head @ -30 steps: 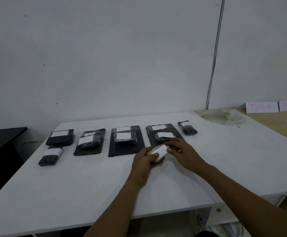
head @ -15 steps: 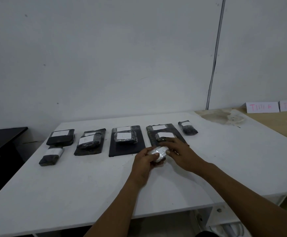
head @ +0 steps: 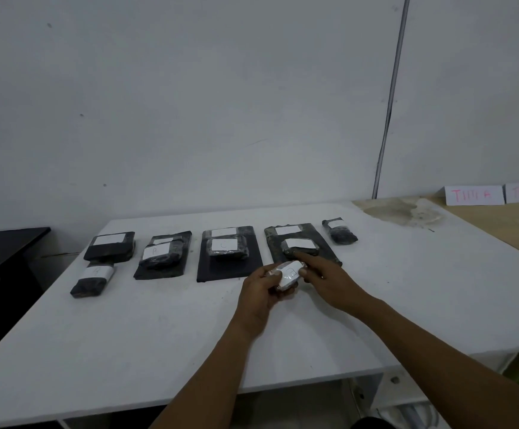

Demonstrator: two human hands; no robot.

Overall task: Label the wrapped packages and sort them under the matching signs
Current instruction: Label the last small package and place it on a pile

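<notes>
Wrapped small package with a white paper label (head: pixel 288 274) sits in the person's two hands, just above the white desk (head: pixel 128 351), near the middle of it. The left hand (head: pixel 259 297) holds it from the near side, with its fingers curled round the package. The right hand (head: pixel 329 281) touches the right end of the package with its thumb, and its pointing finger is stretched out straight toward the far side. The other fingers of that hand are hard to see, so I cannot tell if they grip.

Four flat black mats lie in a row across the far part of the desk. The leftmost black mat (head: pixel 109 247) has a white label on top. The second black mat (head: pixel 162 267) carries a dark wrapped package with a white label (head: pixel 157 253). The third black mat (head: pixel 229 269) carries another dark labelled package (head: pixel 227 247). The fourth black mat (head: pixel 326 243) carries one too (head: pixel 301 246), just beyond the right hand. A dark wrapped roll with a white band (head: pixel 92 281) lies near the left edge. A small dark bundle (head: pixel 338 232) lies at the far right of the row. Two white paper signs with pink writing (head: pixel 473 195) stand against the wall on the wooden top (head: pixel 506 224) to the right.
</notes>
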